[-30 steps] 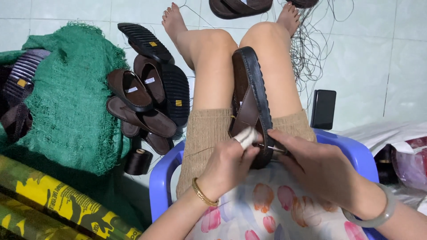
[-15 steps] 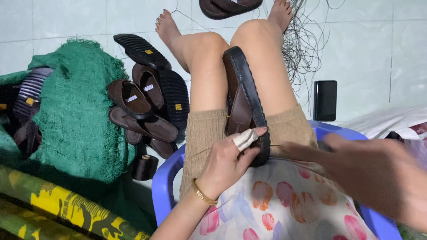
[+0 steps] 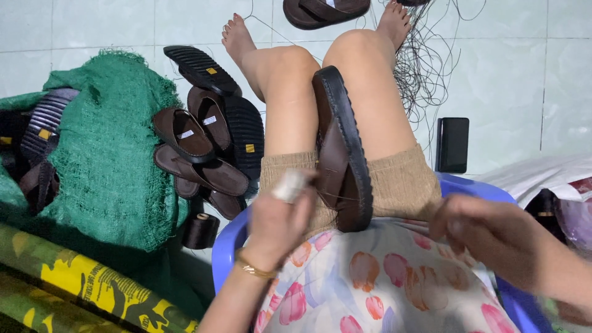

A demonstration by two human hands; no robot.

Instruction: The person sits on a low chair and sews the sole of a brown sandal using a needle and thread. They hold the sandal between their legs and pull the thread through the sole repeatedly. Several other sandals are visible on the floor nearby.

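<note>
- Since half a second ago my right hand (image 3: 493, 237) has drawn further out to the right of the lap, away from the brown sandal (image 3: 342, 154), and a thin dark thread (image 3: 345, 198) now runs taut from the sandal's edge toward it.
- My right hand's fingers are curled together; blur hides whether they pinch the thread, so I cannot tell what they clamp.
- My left hand (image 3: 277, 225) sits just left of the sandal's heel end, fingers bent, a pale wrap around one fingertip (image 3: 290, 185), which meets the sandal's strap side; I cannot tell whether it truly grips.
- One sandal lies lengthwise between my thighs, sole edge up, heel toward my lap.
- Beside my left leg I count about six brown sandals in a pile (image 3: 206, 148) on the floor; one more lies near my feet (image 3: 327, 11).
- One dark thread spool (image 3: 200, 231) stands below the pile, by the blue plastic chair (image 3: 225, 253).
- One black phone (image 3: 452, 145) lies on the tiles to my right, near a tangle of loose thread (image 3: 425, 68).
- One green net (image 3: 111, 160) covers a heap on the left.
</note>
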